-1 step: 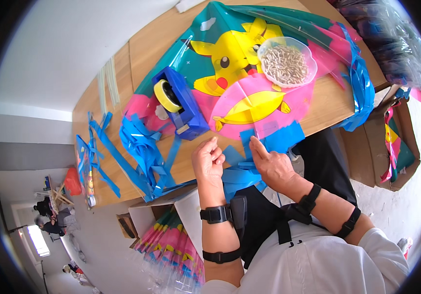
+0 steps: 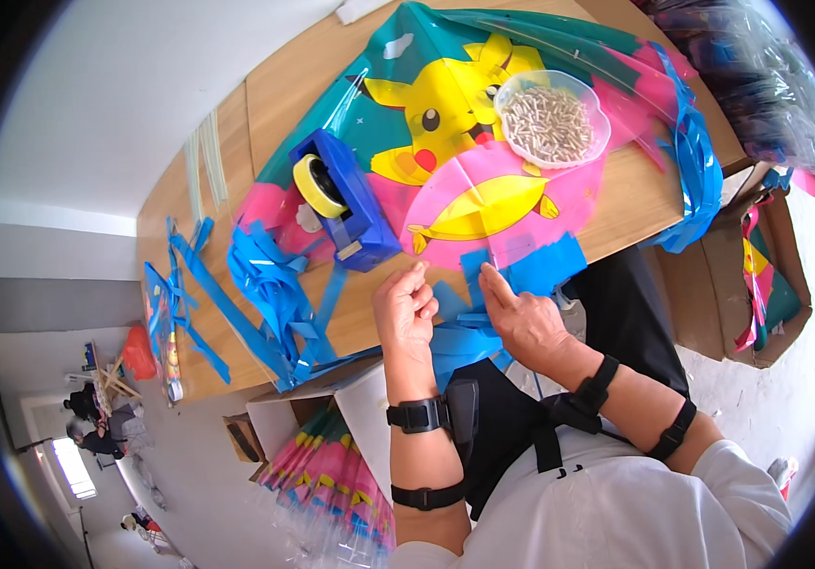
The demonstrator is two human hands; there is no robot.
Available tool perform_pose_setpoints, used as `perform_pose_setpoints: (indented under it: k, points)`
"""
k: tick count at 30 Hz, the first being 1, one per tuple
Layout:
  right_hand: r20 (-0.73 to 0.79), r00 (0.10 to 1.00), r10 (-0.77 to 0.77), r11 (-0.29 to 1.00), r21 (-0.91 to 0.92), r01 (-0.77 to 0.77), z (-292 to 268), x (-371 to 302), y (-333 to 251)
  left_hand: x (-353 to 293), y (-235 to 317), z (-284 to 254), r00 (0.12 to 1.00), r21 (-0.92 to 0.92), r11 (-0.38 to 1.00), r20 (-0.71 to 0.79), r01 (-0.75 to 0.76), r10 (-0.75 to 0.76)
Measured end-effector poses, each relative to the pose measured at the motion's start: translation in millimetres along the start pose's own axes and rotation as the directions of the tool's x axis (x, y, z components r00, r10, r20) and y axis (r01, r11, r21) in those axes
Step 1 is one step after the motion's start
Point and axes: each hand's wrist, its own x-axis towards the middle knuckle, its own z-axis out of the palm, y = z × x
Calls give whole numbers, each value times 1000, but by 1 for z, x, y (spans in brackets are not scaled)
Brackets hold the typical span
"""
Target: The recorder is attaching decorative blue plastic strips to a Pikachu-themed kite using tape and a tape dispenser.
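Observation:
A kite (image 2: 502, 199) of thin teal and pink plastic, printed with a yellow cartoon animal, is spread over the table. Blue plastic strips (image 2: 548, 268) lie at its near edge. There, my right hand (image 2: 529, 327) rests with its index finger stretched out over the blue plastic and its other fingers partly bent. To its left, my left hand (image 2: 406, 308) is closed, thumb against the curled fingers; anything pinched there is too small to make out. Just beyond the left hand stands a blue tape dispenser (image 2: 358, 209) with a yellow-cored roll.
A clear bowl (image 2: 600, 142) of small pale tube-like pieces sits on the kite. Blue streamers (image 2: 270, 284) hang over the table's left and right sides. Below stand a box of folded kites (image 2: 341, 474) and, at right, a cardboard box (image 2: 711, 303). Plastic-wrapped bundles (image 2: 754, 85) lie far right.

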Motion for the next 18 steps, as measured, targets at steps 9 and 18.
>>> perform_pose_setpoints:
  k: [9, 18]
  points:
    - [38, 999, 2, 1000, -2, -2, -2, 1, 0, -1, -9, 51, 998, 366, 931, 54, -12, -8]
    - [14, 1000, -9, 1000, -19, 9, -1, 4, 4, 2, -20, 52, 999, 361, 932, -35, -25, 41]
